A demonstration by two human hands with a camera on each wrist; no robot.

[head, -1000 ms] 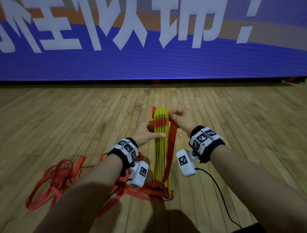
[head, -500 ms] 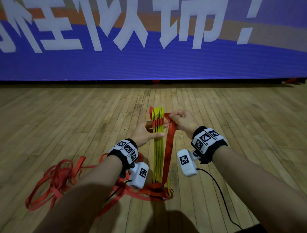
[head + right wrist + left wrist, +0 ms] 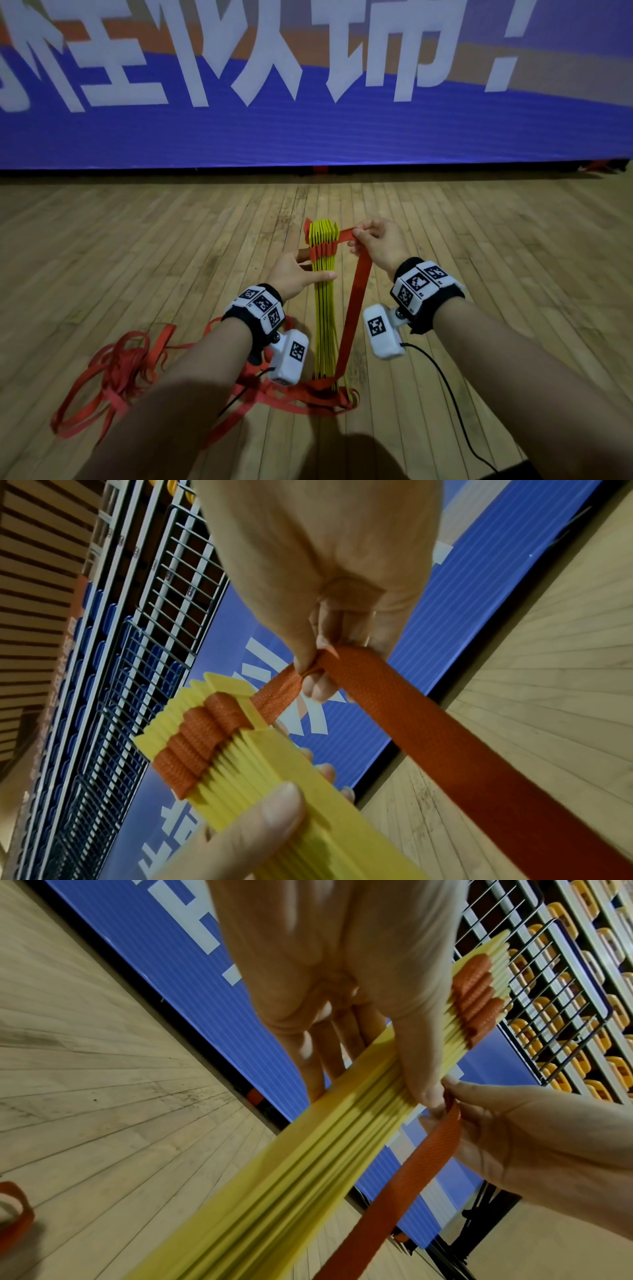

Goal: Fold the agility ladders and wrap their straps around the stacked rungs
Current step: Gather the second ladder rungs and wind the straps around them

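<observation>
Yellow rungs (image 3: 323,301) are gathered into one tight stack that stands on end on the wooden floor (image 3: 479,260), its far end leaning away toward the blue banner (image 3: 308,137) at twelve o'clock. The left hand (image 3: 297,274) grasps this stack from its nine o'clock side, thumb laid across the near edges of the rungs and fingers curled round the back; the left wrist view shows the thumb pressed flat on the ribbed edges. Near the top of the stack a red strap (image 3: 356,308) crosses the rung ends in a row of small loops, then leaves the stack at its three o'clock side. The right hand (image 3: 376,245) pinches that strap between thumb and fingertips just beside the top of the stack, clenched on the webbing so that it folds over the fingers; the right wrist view shows the strap bent sharply at the pinch. From the fold the strap runs down toward six o'clock, apart from the rungs, and meets the foot of the stack, where more red webbing bunches on the floor. A loose tangle of strap (image 3: 113,373) lies on the boards at about eight o'clock, well apart from the hands. A black cable (image 3: 455,404) trails from the right wrist camera toward five o'clock.
</observation>
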